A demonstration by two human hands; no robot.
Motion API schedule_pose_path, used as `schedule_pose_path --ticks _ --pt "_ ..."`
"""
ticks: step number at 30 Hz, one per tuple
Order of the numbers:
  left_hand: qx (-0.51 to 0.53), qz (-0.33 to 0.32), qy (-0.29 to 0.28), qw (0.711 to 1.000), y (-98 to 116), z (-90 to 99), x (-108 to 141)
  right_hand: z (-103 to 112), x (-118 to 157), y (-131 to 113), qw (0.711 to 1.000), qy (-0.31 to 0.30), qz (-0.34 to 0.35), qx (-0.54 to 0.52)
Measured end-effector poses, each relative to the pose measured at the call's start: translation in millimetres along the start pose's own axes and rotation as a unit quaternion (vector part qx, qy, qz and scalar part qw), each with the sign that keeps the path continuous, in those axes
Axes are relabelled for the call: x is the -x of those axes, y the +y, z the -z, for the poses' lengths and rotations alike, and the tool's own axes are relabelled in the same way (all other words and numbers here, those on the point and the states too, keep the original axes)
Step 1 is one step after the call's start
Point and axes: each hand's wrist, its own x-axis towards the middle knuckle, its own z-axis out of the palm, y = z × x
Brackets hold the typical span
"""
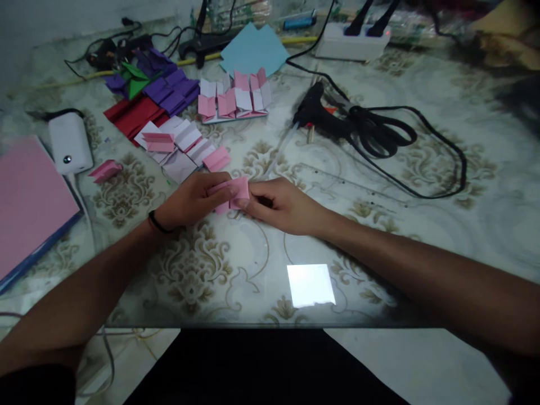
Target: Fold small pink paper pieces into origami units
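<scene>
The fingers of the left hand (189, 197) and right hand (291, 208) are pinching a small folded pink paper (241, 188) over the worktop (261, 287), near some folded white pieces (185, 132). Both hands should be pressing softly and lining up the edges.

Pink paper (242, 187), pale tabletop (253, 306) with brown florals

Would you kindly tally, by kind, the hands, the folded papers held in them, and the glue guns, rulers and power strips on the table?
Hands: 2, the left hand and right hand
Held pink folded paper: 1
Glue gun: 1
Ruler: 1
Power strip: 1
Total: 6
</scene>
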Motion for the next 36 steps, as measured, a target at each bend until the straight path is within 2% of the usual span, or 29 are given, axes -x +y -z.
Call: schedule_pose_path --ticks 36 --pt "0.008 -0.016 0.001 1.0 1.0 0.2 -1.0 0.3 0.7 1.2 1.0 0.002 -0.001 0.001"
